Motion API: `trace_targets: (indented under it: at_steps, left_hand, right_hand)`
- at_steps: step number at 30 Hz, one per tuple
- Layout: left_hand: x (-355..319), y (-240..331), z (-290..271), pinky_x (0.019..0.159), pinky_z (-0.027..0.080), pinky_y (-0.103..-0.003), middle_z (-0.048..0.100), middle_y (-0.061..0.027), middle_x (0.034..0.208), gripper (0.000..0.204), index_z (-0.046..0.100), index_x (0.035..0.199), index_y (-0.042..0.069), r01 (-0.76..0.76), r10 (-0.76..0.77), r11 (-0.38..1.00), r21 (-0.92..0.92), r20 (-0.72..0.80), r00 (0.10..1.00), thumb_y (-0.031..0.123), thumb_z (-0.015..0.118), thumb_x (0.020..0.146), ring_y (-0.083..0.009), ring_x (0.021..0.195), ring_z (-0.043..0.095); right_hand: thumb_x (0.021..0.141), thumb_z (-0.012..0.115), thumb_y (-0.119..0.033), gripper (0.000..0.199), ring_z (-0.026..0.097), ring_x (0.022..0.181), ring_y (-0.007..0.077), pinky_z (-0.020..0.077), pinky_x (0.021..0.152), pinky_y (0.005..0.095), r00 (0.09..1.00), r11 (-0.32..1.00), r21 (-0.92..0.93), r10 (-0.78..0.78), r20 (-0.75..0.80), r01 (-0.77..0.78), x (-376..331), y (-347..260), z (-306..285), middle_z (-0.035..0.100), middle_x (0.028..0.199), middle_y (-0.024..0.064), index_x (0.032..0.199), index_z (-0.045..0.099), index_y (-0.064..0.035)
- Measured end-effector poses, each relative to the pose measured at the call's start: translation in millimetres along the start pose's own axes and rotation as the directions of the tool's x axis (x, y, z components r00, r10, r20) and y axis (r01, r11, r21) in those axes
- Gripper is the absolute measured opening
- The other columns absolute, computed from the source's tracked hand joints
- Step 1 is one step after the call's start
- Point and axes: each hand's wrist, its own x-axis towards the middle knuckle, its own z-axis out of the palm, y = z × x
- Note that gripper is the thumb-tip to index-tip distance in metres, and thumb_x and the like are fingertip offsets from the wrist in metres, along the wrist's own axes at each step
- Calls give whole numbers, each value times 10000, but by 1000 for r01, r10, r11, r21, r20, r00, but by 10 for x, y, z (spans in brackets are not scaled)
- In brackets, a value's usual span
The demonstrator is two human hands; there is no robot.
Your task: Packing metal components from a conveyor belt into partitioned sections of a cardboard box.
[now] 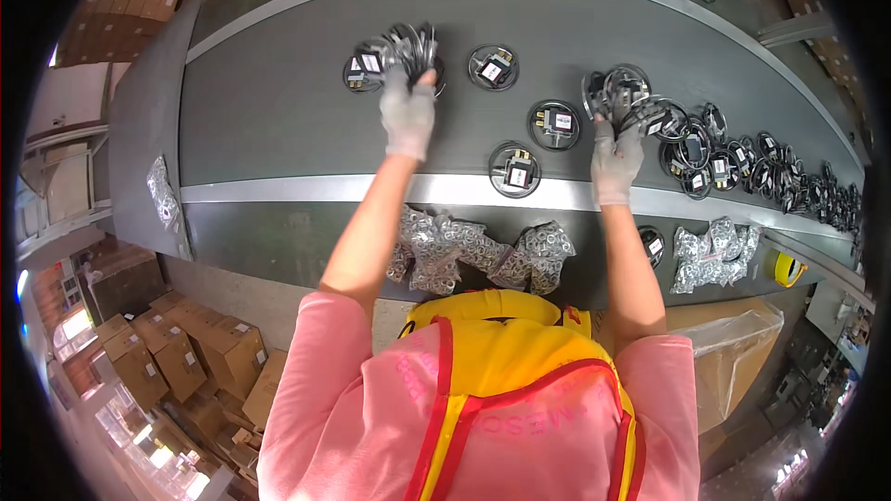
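My left hand (408, 116), in a thin whitish glove, is closed around a bunch of coiled black cables (406, 42) with small labelled boxes. Beside that bunch, at its left, lies another coil (357, 74) on the grey belt. Farther right, my right hand (616, 160), gloved the same way, grips a second bunch of coiled cables (627, 88). Between my hands, single coils lie apart: one far (493, 68), one in the middle (555, 124), and one near the metal edge (514, 170). Each carries a white-labelled box; some show brass-coloured fittings.
A long pile of coils (719, 162) runs off to the right along the belt. Clear bags of small metal rings (445, 250) lie on the near ledge, with more bags (715, 255) to the right. Yellow tape (787, 269) sits beyond. Cartons (167, 353) stand at lower left.
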Motion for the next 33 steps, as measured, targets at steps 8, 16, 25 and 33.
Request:
trace_targets:
  at_steps: [8,16,25,33]
  left_hand:
    - [504,-588,78,786,473,-457,604,-144,1061,234,580,985,73,-309,239,865,396,217,946,177,673,797,-383,953,581]
    - [-457,-281,-448,493,484,-234,638,-32,879,315,524,1171,54,630,-554,760,-163,345,758,15,611,870,-117,601,611]
    - [-385,-686,-311,774,484,-411,625,-54,993,316,660,1017,162,-676,383,595,435,586,714,265,703,721,-296,942,580]
    - [-142,-151,-130,437,473,-317,636,-83,808,236,593,1101,42,367,-291,914,-173,351,890,112,629,879,-172,502,576]
  right_hand:
    - [726,665,-224,357,601,812,318,499,672,429,728,632,-423,-358,584,650,-462,216,152,618,934,110,1055,631,-91]
    - [715,647,-186,254,596,847,284,488,656,411,740,630,-415,-430,517,656,-356,293,165,632,909,69,966,669,-161]
    - [817,655,-258,290,575,653,398,453,602,466,956,989,-24,-135,261,146,-273,-196,237,586,672,184,852,611,27]
    - [757,661,-259,324,611,684,290,506,548,401,716,675,-420,-234,658,606,-1047,-350,254,609,821,136,1019,645,-70]
